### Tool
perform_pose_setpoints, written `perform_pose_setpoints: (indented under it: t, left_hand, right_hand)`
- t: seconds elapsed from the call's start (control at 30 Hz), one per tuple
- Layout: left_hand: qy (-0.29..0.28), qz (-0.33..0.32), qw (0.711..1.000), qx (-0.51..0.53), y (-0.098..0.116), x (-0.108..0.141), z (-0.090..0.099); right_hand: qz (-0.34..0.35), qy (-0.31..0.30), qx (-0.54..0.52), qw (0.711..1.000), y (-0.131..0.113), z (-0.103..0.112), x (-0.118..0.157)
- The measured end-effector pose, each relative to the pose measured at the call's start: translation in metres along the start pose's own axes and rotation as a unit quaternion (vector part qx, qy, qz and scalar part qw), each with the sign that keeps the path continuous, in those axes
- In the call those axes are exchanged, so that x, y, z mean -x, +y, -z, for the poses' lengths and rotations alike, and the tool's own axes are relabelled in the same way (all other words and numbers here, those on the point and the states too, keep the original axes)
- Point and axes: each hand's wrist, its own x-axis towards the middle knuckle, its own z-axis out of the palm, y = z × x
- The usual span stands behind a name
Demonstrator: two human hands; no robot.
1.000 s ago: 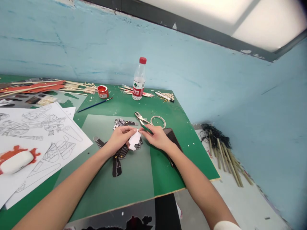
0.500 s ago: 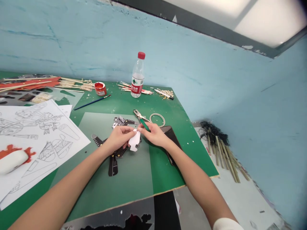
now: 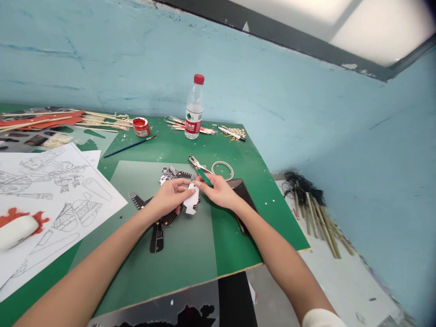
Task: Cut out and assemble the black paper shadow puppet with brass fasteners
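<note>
My left hand point(image 3: 172, 195) grips a small white cutout point(image 3: 192, 198) with a stepped lower edge. The fingers of my right hand point(image 3: 215, 190) are closed at the cutout's upper end. A green handle-like piece point(image 3: 205, 177) shows at my right fingers, beside silver pliers point(image 3: 195, 162); whether it belongs to the pliers or is held, I cannot tell. Under my hands lies a jointed black figure point(image 3: 157, 238) with white line patterns and small gold fasteners, partly hidden by my left hand. Its patterned upper part point(image 3: 169, 173) shows behind my hands.
A ring of tape point(image 3: 222, 170) and a dark flat case point(image 3: 242, 195) lie on the right. Behind stand a water bottle point(image 3: 194, 111) and a red paint jar point(image 3: 141, 127), with a brush point(image 3: 129, 146) nearby. Drawings point(image 3: 91, 181) and a white mouse-shaped object point(image 3: 17, 231) lie left.
The white cutout has turned slightly in my fingers. The black figure's lower limb has shifted a little to the left. Both hands keep nearly the same place.
</note>
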Motion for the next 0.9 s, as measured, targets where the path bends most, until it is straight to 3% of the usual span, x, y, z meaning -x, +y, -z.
perform_pose_setpoints:
  t: [0.27, 0.43, 0.5, 0.63, 0.73, 0.9]
  left_hand:
    - [0.008, 0.049, 0.999, -0.012, 0.004, 0.001, -0.003]
    - [-0.001, 0.050, 0.998, 0.036, 0.008, 0.004, 0.001]
    - [-0.014, 0.044, 0.996, 0.073, 0.010, 0.004, 0.003]
    - [-0.017, 0.030, 0.995, 0.097, 0.010, 0.003, 0.009]
    - [-0.031, 0.025, 0.996, 0.075, 0.010, 0.003, 0.012]
    - [-0.045, 0.017, 0.998, 0.047, 0.008, 0.003, 0.014]
  right_hand:
    - [0.018, -0.014, 0.021, 1.000, 0.000, 0.003, 0.000]
    - [0.013, 0.062, 0.011, 0.998, 0.002, 0.006, 0.001]
    - [0.005, 0.053, 0.007, 0.999, 0.001, 0.012, 0.002]
    - [0.021, -0.002, 0.113, 0.993, -0.002, 0.029, 0.005]
    - [0.063, 0.020, 0.184, 0.981, -0.006, 0.039, 0.006]
    - [0.088, 0.047, 0.192, 0.976, -0.008, 0.043, 0.010]
